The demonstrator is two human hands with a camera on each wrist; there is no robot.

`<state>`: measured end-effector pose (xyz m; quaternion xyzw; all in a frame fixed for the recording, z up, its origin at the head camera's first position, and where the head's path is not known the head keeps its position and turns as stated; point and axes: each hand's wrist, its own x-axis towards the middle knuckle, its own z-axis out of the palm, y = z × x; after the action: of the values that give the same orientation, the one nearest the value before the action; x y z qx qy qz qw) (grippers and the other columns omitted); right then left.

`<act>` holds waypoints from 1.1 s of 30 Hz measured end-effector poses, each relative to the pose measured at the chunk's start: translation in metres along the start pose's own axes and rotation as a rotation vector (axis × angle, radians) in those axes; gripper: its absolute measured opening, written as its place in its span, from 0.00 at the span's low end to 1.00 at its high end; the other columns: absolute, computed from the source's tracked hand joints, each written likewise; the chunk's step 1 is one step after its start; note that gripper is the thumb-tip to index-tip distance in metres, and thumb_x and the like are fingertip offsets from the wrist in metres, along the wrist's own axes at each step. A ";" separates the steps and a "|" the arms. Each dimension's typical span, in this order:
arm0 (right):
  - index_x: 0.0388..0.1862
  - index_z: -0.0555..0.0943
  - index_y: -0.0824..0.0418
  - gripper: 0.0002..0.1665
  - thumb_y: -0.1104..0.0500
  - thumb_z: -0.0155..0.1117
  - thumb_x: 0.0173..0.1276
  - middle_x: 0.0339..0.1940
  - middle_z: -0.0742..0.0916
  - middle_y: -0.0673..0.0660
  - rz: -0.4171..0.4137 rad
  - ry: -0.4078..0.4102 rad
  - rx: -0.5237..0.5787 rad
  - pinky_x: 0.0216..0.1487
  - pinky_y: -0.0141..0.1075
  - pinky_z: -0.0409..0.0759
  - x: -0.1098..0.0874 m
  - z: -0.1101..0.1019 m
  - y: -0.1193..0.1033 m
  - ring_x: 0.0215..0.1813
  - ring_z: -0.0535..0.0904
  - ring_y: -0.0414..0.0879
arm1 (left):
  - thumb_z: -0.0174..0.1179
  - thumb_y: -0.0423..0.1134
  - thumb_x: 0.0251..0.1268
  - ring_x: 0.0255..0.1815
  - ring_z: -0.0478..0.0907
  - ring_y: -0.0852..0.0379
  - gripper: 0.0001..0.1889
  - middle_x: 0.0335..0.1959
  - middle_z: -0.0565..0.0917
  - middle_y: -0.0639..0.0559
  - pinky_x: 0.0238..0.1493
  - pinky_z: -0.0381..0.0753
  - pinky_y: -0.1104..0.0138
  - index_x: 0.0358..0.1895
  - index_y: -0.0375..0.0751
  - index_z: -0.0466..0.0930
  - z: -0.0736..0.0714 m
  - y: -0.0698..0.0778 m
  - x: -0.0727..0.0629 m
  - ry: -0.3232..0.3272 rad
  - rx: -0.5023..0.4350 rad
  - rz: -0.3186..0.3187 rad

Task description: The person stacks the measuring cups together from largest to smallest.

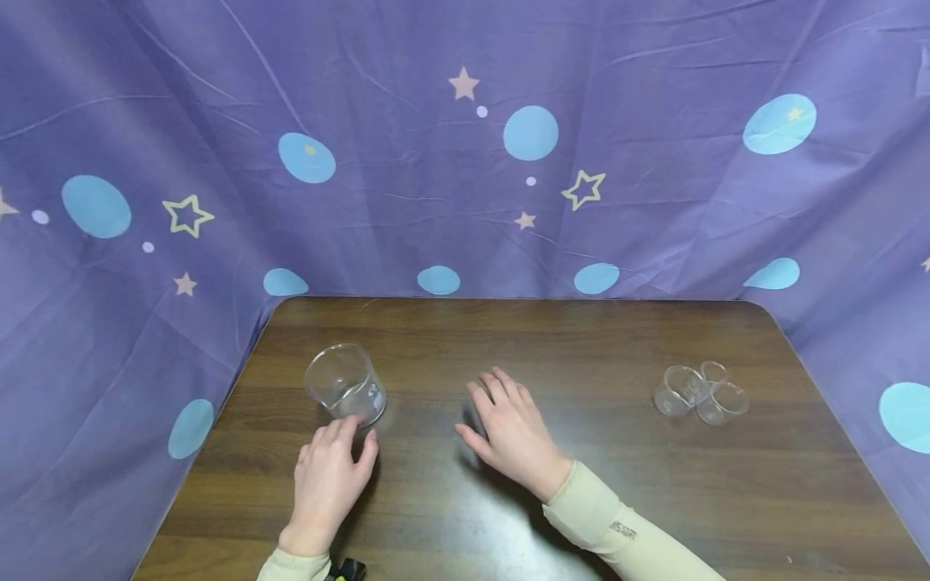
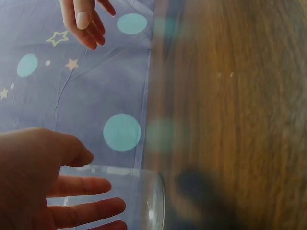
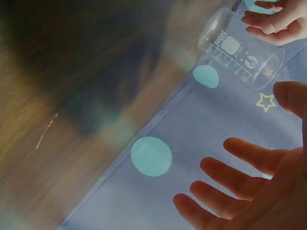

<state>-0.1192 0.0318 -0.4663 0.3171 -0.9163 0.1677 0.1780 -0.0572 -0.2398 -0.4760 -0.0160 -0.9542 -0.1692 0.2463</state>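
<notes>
A large clear glass beaker (image 1: 347, 387) stands upright on the left part of the table; its 500ml marking and white scale show on the beaker (image 3: 235, 52) in the right wrist view. Just on its near side is my left hand (image 1: 327, 476), thumb spread from relaxed fingers. In the left wrist view these fingers (image 2: 91, 211) overlap the glass, and whether they touch it I cannot tell. My right hand (image 1: 516, 436) hovers over the middle of the table, fingers extended and slightly apart, holding nothing. Its palm side appears in the right wrist view.
Three smaller clear beakers (image 1: 676, 393) cluster close together on the right side of the brown wooden table (image 1: 552, 347). A purple curtain (image 1: 407, 161) with stars and blue dots surrounds the back and sides. A black object (image 1: 350, 570) sits at the left wrist.
</notes>
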 end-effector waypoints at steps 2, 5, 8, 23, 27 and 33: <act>0.64 0.80 0.65 0.34 0.40 0.67 0.72 0.63 0.83 0.67 -0.004 0.000 -0.004 0.64 0.59 0.79 0.002 0.001 -0.001 0.70 0.75 0.65 | 0.69 0.37 0.62 0.40 0.84 0.36 0.11 0.39 0.88 0.40 0.32 0.80 0.41 0.45 0.37 0.87 -0.002 -0.002 0.001 0.011 0.005 0.004; 0.64 0.80 0.65 0.34 0.40 0.66 0.73 0.63 0.83 0.66 -0.008 -0.001 -0.013 0.63 0.58 0.80 0.005 0.003 -0.003 0.69 0.76 0.64 | 0.71 0.37 0.60 0.38 0.84 0.36 0.10 0.37 0.88 0.40 0.30 0.79 0.40 0.42 0.37 0.87 -0.004 -0.006 0.002 0.032 0.007 0.001; 0.65 0.79 0.64 0.34 0.40 0.66 0.73 0.62 0.84 0.65 -0.010 -0.004 -0.024 0.63 0.57 0.80 0.008 0.006 -0.003 0.69 0.76 0.63 | 0.70 0.37 0.61 0.37 0.84 0.36 0.09 0.36 0.88 0.40 0.30 0.79 0.41 0.42 0.37 0.87 -0.006 -0.010 0.003 0.038 0.008 -0.018; 0.66 0.79 0.61 0.35 0.37 0.64 0.73 0.61 0.85 0.61 -0.040 -0.020 -0.084 0.61 0.52 0.81 0.032 0.015 -0.010 0.69 0.77 0.59 | 0.65 0.39 0.67 0.41 0.83 0.34 0.09 0.40 0.89 0.38 0.31 0.79 0.38 0.43 0.38 0.87 -0.018 -0.025 0.006 0.018 0.018 -0.168; 0.66 0.79 0.60 0.35 0.37 0.64 0.73 0.61 0.85 0.60 -0.040 -0.019 -0.085 0.61 0.51 0.81 0.039 0.019 -0.015 0.69 0.77 0.59 | 0.64 0.39 0.68 0.43 0.83 0.33 0.09 0.43 0.88 0.36 0.31 0.79 0.36 0.45 0.38 0.87 -0.019 -0.030 0.008 0.025 0.012 -0.199; 0.66 0.79 0.60 0.35 0.36 0.64 0.73 0.61 0.85 0.59 -0.048 -0.017 -0.082 0.61 0.50 0.82 0.050 0.026 -0.021 0.68 0.77 0.58 | 0.63 0.41 0.70 0.45 0.82 0.30 0.11 0.47 0.87 0.35 0.34 0.77 0.33 0.47 0.38 0.86 -0.019 -0.041 0.011 0.074 -0.005 -0.237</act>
<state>-0.1479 -0.0203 -0.4632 0.3329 -0.9161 0.1227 0.1869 -0.0626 -0.2854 -0.4687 0.1023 -0.9392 -0.2001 0.2596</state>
